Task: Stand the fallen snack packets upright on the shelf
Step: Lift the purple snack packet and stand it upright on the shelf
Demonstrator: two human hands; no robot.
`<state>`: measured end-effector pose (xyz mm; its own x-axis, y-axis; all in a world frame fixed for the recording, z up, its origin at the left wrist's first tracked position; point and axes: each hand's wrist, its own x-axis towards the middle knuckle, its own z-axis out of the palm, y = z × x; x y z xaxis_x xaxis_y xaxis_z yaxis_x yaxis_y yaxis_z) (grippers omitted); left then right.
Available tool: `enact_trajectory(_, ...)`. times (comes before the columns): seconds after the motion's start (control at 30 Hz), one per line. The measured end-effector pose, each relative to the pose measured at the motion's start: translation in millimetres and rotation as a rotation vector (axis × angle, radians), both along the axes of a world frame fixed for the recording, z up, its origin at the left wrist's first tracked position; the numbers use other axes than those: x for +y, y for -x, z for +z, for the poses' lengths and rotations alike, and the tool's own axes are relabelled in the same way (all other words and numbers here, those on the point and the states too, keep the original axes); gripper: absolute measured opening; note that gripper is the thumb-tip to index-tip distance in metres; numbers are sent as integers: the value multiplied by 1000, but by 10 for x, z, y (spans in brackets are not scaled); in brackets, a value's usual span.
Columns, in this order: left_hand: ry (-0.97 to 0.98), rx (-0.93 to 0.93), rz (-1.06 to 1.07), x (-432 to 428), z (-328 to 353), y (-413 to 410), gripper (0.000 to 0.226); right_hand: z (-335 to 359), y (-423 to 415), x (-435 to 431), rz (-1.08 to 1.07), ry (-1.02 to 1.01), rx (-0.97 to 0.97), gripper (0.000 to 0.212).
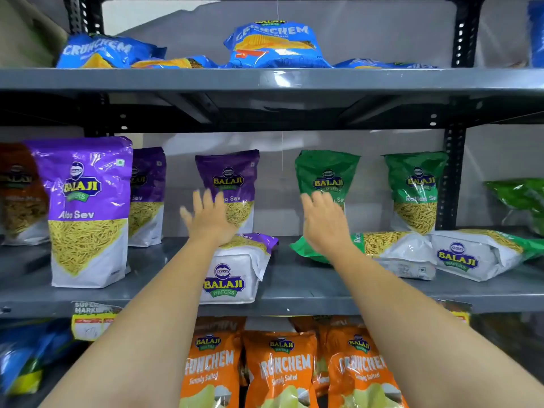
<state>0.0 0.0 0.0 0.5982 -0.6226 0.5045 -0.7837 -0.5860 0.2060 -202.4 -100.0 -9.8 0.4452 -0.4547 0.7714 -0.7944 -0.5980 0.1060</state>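
On the middle grey shelf a purple Aloo Sev packet lies fallen, its base toward me. To its right two green packets lie flat: one beside my right wrist, another further right. My left hand hovers open above the fallen purple packet, fingers spread. My right hand is open too, over the left end of the nearer green packet. Upright purple packets and upright green packets stand on the same shelf.
Blue Crunchem packets lie on the top shelf. Orange Crunchem packets stand on the shelf below. A black perforated upright post rises at the right. A price label hangs from the shelf's front edge.
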Motion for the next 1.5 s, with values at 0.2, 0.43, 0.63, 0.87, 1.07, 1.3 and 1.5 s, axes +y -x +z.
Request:
enact_trajectory(0.2, -249, 638, -207, 235, 1, -171, 15, -313, -492, 396, 159, -748, -190, 43)
enact_trajectory(0.43, 107, 1151, -301, 356, -252, -255, 17, -204, -680, 622, 428, -1706, -615, 48)
enact_trajectory(0.63, 473, 1356, -332, 415, -381, -183, 40, -146, -574, 729, 520, -1648, -570, 43)
enact_trajectory(0.87, 868, 819, -353, 666, -289, 153, 38, -164, -428, 796, 790, -1376, -621, 46)
enact_trajectory(1.07, 1121, 517, -554, 872, -183, 348, 54, -87, -174, 902, 1025, -1047, -635, 65)
enact_trajectory(1.3, 1240, 401, -680, 938, -213, 427, 50, -119, -93, 939, 1076, -924, -600, 73)
enact_trajectory(1.5, 1242, 374, -696, 923, -285, 342, 31, -174, -174, 958, 1050, -902, -577, 86)
